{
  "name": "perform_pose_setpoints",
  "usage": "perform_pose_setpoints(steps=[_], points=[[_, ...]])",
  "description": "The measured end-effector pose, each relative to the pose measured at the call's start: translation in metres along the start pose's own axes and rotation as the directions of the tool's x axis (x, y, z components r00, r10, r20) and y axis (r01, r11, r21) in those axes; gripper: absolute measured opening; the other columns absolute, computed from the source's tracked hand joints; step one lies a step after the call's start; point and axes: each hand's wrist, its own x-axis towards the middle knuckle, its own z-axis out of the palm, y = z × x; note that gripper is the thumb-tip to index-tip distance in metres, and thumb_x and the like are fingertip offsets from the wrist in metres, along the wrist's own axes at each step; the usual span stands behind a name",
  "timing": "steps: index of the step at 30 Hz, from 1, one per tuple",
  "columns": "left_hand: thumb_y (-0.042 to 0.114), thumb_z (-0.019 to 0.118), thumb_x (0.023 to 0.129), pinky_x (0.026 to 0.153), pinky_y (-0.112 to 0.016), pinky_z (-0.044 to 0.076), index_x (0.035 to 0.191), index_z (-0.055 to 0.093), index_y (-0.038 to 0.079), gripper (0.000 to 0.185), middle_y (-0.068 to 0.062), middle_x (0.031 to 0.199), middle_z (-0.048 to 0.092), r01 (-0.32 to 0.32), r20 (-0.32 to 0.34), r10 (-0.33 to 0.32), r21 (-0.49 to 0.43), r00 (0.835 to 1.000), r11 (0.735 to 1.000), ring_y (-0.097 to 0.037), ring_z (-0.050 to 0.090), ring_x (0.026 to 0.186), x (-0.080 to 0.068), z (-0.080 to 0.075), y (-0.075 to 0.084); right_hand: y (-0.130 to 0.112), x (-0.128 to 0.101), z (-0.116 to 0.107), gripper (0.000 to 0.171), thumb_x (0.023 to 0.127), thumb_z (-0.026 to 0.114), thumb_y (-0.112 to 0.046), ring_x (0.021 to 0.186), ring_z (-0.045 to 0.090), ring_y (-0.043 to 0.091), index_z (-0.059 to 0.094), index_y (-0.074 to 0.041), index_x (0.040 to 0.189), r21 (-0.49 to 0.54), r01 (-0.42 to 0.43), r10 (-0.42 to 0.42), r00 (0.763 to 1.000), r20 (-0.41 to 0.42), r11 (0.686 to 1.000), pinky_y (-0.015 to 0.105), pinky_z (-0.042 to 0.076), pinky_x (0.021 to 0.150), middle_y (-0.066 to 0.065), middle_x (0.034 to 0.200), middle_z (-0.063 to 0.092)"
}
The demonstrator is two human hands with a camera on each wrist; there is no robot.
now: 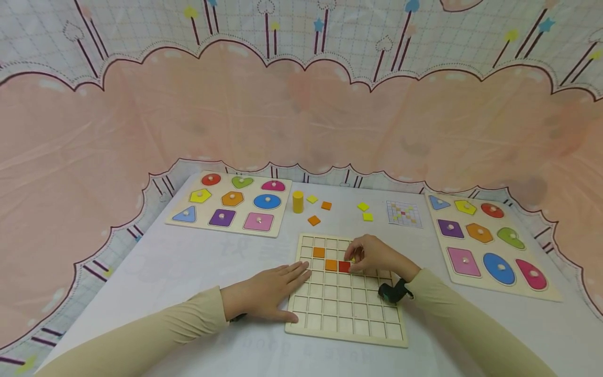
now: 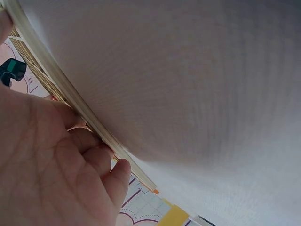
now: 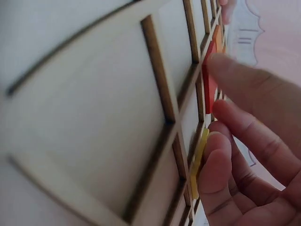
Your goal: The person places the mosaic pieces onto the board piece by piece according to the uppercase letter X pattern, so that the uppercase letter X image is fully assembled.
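Yellow tile (image 3: 197, 162), thin and square, pinched by right hand (image 1: 372, 255); left hand (image 1: 270, 290) flat.

Bright, even, soft light, faint shadows, head view bowed at edges, both wrist views close and blurred

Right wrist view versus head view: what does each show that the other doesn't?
Only the right wrist view shows a yellow square tile pinched in the right hand.

Only the head view shows the left hand flat on the board's edge, two wooden shape-puzzle boards and loose tiles.

Both show the wooden grid board and the red square tile.
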Motion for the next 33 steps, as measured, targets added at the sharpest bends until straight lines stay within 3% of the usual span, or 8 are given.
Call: perform_pose_setpoints(steps=[8,17,23,30,33], points=[[0.067,0.046,0.086,0.118,-0.036,0.023,0.152,0.013,0.012,0.092,-0.005,0.16,0.009,-0.001,0.001,0.001,0.012,1.0,1.0,-0.019,0.01,0.148,0.001,0.002,-0.001,0.0,0.001,0.004,0.015,0.072,0.08,-0.009,0.063,0.049,0.006,0.069,-0.007,0.082,-0.058,-0.077,0.077,0.997,-0.007,0.995,0.018,0.044,0.057,0.001,0.075,0.058],[0.067,0.046,0.086,0.118,-0.036,0.023,0.152,0.013,0.012,0.092,-0.005,0.16,0.009,-0.006,-0.008,0.006,0.016,1.0,1.0,-0.02,0.011,0.148,0.001,0.003,-0.002,-0.006,0.0,0.006,0.017,0.074,0.076,-0.008,0.064,0.048,0.007,0.064,-0.007,0.085,-0.116,-0.07,0.071,0.998,0.001,0.991,0.018,0.044,0.058,0.0,0.074,0.056],[0.068,0.044,0.086,0.118,-0.035,0.022,0.152,0.012,0.012,0.093,-0.005,0.16,0.008,-0.01,-0.01,0.011,0.026,1.0,1.0,-0.019,0.01,0.148,0.001,0.005,-0.002,-0.004,-0.002,0.006,0.017,0.075,0.074,-0.007,0.064,0.047,0.007,0.062,-0.005,0.087,-0.089,-0.073,0.074,0.997,0.009,0.993,0.019,0.043,0.057,0.001,0.072,0.055],[0.068,0.045,0.086,0.118,-0.036,0.023,0.152,0.013,0.012,0.092,-0.005,0.16,0.009,-0.006,-0.006,0.006,0.024,1.0,1.0,-0.02,0.011,0.148,0.002,0.004,-0.002,-0.009,-0.008,0.008,0.017,0.074,0.074,-0.01,0.063,0.048,0.004,0.062,-0.007,0.086,-0.023,0.004,-0.003,0.999,0.047,1.0,0.019,0.044,0.055,-0.002,0.072,0.055],[0.068,0.045,0.085,0.118,-0.036,0.023,0.152,0.013,0.012,0.092,-0.004,0.16,0.009,0.001,-0.001,-0.001,0.017,1.0,1.0,-0.019,0.011,0.148,0.002,0.004,-0.002,-0.012,-0.011,0.01,0.017,0.074,0.074,-0.009,0.063,0.048,0.005,0.062,-0.008,0.085,-0.026,-0.007,0.008,0.998,0.057,1.0,0.019,0.044,0.056,-0.002,0.072,0.055]])
